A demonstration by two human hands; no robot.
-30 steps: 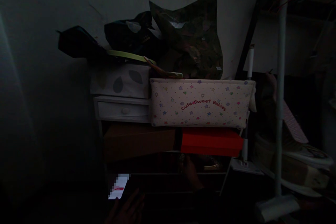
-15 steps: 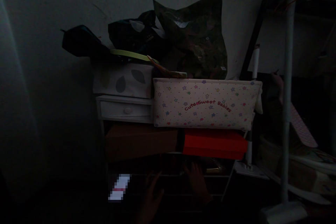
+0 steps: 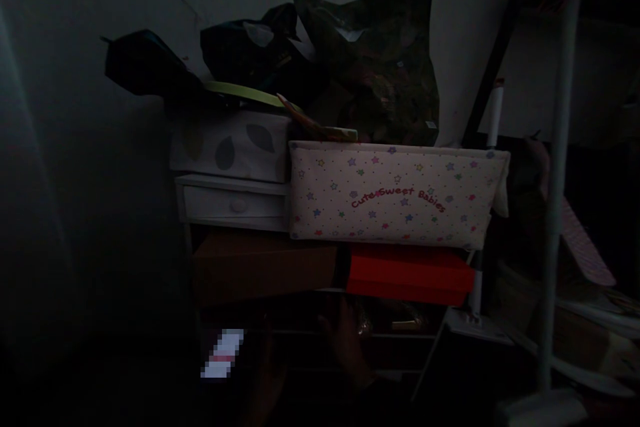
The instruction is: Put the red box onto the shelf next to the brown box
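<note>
The room is very dark. My right hand (image 3: 345,345) reaches up into the dark lower shelf (image 3: 400,335) of a rack, just under the red box (image 3: 409,273). Its fingers look stretched out, close to a small glinting object (image 3: 363,327) I cannot make out. My left hand (image 3: 265,373) is a dim shape lower left of it, below the brown box (image 3: 263,265). Its fingers are lost in the dark. A small bright pixelated patch (image 3: 223,353) shows to the left of my left hand.
A cream fabric organiser with stars (image 3: 395,195) sits above the red box, beside a white drawer unit (image 3: 233,203) and a leaf-print box (image 3: 230,145). Dark bags (image 3: 365,67) pile on top against the wall. A white pole (image 3: 559,180) and clutter stand at right.
My left hand rose from the bottom edge toward the shelf, then sank into shadow. My right hand shifted left and up under the red box. The view drifted slightly.
</note>
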